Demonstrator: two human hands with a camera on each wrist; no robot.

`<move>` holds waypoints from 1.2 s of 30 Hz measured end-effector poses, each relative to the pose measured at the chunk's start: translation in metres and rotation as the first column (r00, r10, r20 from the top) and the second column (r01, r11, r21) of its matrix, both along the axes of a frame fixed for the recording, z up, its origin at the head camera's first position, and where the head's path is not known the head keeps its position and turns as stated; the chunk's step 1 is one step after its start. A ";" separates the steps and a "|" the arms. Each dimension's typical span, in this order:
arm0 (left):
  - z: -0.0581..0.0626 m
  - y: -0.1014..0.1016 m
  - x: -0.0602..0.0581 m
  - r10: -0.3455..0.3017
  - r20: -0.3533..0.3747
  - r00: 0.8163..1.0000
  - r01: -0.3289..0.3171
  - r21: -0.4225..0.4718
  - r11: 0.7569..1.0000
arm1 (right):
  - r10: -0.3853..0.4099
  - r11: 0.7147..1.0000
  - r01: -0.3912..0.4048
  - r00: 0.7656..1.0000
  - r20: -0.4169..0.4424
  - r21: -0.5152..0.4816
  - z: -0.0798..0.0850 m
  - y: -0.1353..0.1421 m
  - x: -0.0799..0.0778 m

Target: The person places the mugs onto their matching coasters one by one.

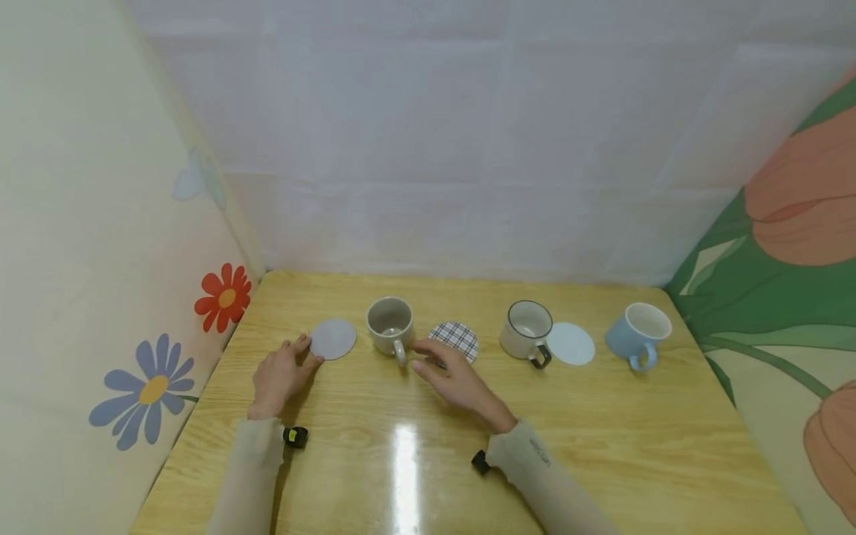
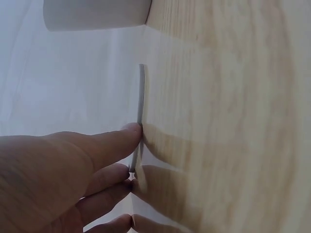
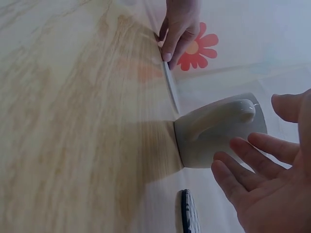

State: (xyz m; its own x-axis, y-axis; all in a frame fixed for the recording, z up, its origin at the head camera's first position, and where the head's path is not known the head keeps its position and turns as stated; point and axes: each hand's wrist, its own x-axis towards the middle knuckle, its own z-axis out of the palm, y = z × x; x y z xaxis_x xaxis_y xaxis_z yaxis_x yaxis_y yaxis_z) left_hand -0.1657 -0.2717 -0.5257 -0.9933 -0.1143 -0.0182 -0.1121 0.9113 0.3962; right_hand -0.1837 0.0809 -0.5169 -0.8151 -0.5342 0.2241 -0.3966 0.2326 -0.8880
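My left hand (image 1: 277, 377) rests at the left edge of a round grey coaster (image 1: 333, 339), thumb and fingertips gripping its rim. In the left wrist view the thin coaster (image 2: 141, 92) appears edge-on, low over the wood. To its right stands a light grey mug (image 1: 391, 327), upright, its handle towards me. My right hand (image 1: 458, 380) hovers beside that mug with fingers spread, partly covering a plaid coaster (image 1: 456, 338). From the right wrist, the loosely extended fingers (image 3: 228, 170) are right by the mug's side, holding nothing.
Further right, a white mug with a dark rim (image 1: 527, 329) stands next to a pale round coaster (image 1: 571, 343). A light blue mug (image 1: 638, 336) is at the far right. The wooden table (image 1: 348, 468) meets a white back wall (image 1: 455, 223).
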 end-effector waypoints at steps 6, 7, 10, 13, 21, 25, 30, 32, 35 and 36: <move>0.000 0.000 0.001 -0.001 -0.007 1.000 0.001 0.000 1.000 | 0.001 1.000 -0.001 1.000 0.019 0.009 -0.005 -0.007 -0.001; 0.000 0.000 0.001 -0.002 -0.013 1.000 0.002 0.001 1.000 | -0.001 1.000 0.000 1.000 0.020 0.010 -0.006 -0.008 -0.002; -0.001 -0.001 0.001 -0.009 -0.026 1.000 0.009 -0.004 1.000 | -0.007 1.000 0.006 1.000 0.025 0.021 -0.006 -0.011 -0.002; -0.002 -0.001 0.001 -0.014 -0.033 0.999 0.013 -0.015 1.000 | -0.009 1.000 0.009 1.000 0.019 0.030 -0.008 -0.013 -0.002; 0.000 0.001 0.002 -0.017 -0.009 1.000 0.017 0.004 1.000 | 0.004 1.000 -0.005 1.000 0.011 0.017 -0.011 -0.019 -0.002; 0.000 0.001 0.001 -0.016 0.004 1.000 0.016 0.010 1.000 | 0.006 1.000 -0.007 0.999 0.033 0.025 -0.012 -0.021 -0.002; 0.001 0.001 0.001 -0.023 0.009 1.000 0.023 0.011 1.000 | 0.003 0.999 -0.006 0.998 0.063 0.045 -0.013 -0.024 -0.001; 0.002 0.002 0.001 -0.021 0.010 1.000 0.021 0.012 1.000 | 0.004 0.999 -0.008 0.997 0.074 0.047 -0.014 -0.025 -0.001; 0.003 0.002 0.001 -0.016 0.010 1.000 0.016 0.008 1.000 | 0.003 0.999 -0.007 0.997 0.080 0.052 -0.017 -0.027 -0.002; 0.003 0.003 0.001 -0.016 0.009 1.000 0.016 0.007 1.000 | 0.001 0.999 -0.005 0.997 0.080 0.052 -0.017 -0.027 -0.002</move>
